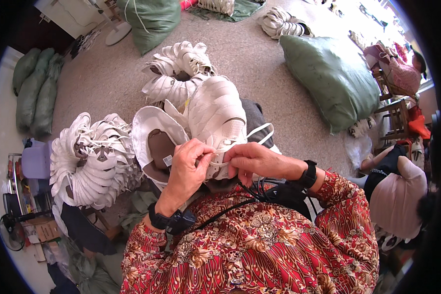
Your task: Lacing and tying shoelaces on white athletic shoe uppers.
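A row of white shoe uppers [214, 105], nested one inside another, lies in front of me over my lap. At its near end is an upper [230, 133] with a white shoelace [259, 129] looping out to the right. My left hand [187, 165] is closed, thumb and forefinger pinched at the lacing edge on what looks like the lace. My right hand [257, 159] bends its fingers round the same upper's edge, just right of the left fingertips. Left of the row, an upper with a brown insole [160, 149] faces up beside my left hand.
Coiled stacks of white uppers stand at left [95, 161] and ahead [176, 66]. A green sack [328, 78] lies ahead right, another sack [152, 22] at the back. A purple bin [36, 160] is far left. People sit on the right, one in a pale pink top [397, 201].
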